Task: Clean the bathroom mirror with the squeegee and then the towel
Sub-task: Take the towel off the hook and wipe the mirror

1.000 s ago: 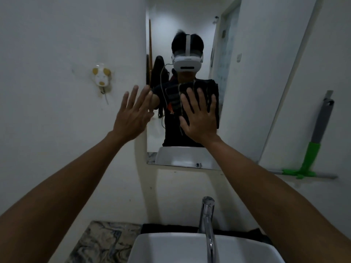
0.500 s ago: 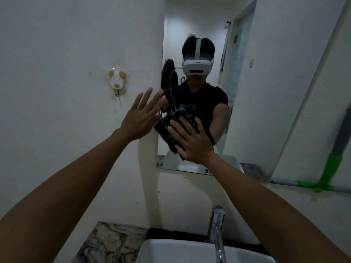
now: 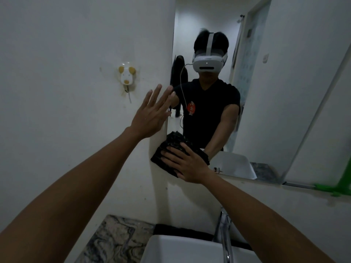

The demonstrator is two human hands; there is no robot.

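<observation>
The right hand [image 3: 187, 164] now presses the dark towel [image 3: 171, 149] against the bottom left corner of the mirror [image 3: 266, 111], lower than a second ago, when it lay flat over the reflected chest; the towel now overlaps the mirror's lower left edge and the wall below it. The reflected torso, covered before, is now uncovered. The view sits further left, so only the green foot of the squeegee [image 3: 340, 186] shows at the right edge, its grey handle out of frame.

right hand [image 3: 187, 164] pressing towel [image 3: 171, 149], mirror [image 3: 266, 92]
</observation>
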